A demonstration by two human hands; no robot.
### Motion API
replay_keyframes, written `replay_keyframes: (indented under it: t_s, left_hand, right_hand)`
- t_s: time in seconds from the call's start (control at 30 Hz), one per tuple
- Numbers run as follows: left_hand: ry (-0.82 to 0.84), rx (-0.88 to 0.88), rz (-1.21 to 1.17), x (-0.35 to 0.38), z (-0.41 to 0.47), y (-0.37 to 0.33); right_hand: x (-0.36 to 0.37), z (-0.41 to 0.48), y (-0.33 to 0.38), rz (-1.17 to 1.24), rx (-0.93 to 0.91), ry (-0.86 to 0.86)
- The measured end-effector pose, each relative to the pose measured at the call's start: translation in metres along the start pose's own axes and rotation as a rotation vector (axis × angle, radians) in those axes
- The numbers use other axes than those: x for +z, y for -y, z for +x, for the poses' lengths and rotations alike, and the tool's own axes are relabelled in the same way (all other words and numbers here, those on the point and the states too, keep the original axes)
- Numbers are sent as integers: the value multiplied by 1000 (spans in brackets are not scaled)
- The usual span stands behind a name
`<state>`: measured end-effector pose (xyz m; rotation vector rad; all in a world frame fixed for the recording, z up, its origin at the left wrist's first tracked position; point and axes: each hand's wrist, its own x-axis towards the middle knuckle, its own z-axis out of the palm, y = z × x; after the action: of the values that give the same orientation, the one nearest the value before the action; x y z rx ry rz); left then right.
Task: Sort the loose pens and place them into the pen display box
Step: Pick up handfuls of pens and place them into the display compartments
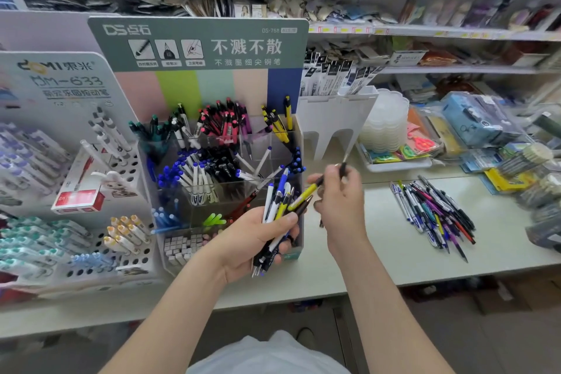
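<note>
My left hand [258,237] is curled round a bundle [277,206] of pens, thumb across the front. The bundle is mixed: white, blue, yellow and black barrels. Their tips stick out below my palm and their tops fan up to the right.

My right hand [340,200] hangs just right of the bundle, fingers curled. It pinches a thin dark pen [343,167] that stands up out of my fingers; it is blurred. A yellow pen [303,195] slants from the bundle up to my right fingertips. I cannot tell whether I grip it there or only touch it.

Both hands are in front of the box [212,88], at its right front corner. Its clear compartments hold pens grouped by colour: green, white, red and yellow at the back, blue and black in the middle, and blue, red and green ones at the front.

The pile [434,212] of loose pens lies flat on the counter [334,267], well to the right of my hands, with the barrels lying roughly side by side. A white stand [331,121] sits just right of the box. A rack [121,161] with round holes stands on its left.
</note>
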<state>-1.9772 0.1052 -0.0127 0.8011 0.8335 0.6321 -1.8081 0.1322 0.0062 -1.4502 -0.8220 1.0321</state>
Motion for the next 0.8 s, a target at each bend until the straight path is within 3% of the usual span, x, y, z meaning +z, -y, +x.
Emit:
replay_keyframes:
  t_s: [0.1,0.17,0.33,0.43,0.6,0.7,0.8]
  left_hand:
    - [-2,12,38,-2,0,4]
    - [-24,39,43,-1,0,4]
    - [-116,131,74,5,4,2]
    - [-110,158,138,6,5,3]
    - [-125,143,288,6,7,2]
    - [-143,131,307,4,2,4]
    - [-208,163,276,0,-4,5]
  right_hand:
    - [-7,4,14,151,-234,-149]
    - [-12,9,14,106,-285,-90]
    - [-18,3,8,-334,-178,243]
    - [-17,-8,7,-533,-210,331]
    - [-16,-10,7,-428,-36,424]
    - [-10,-1,4,-220,66,235]
    - [-13,10,8,-149,-26,73]
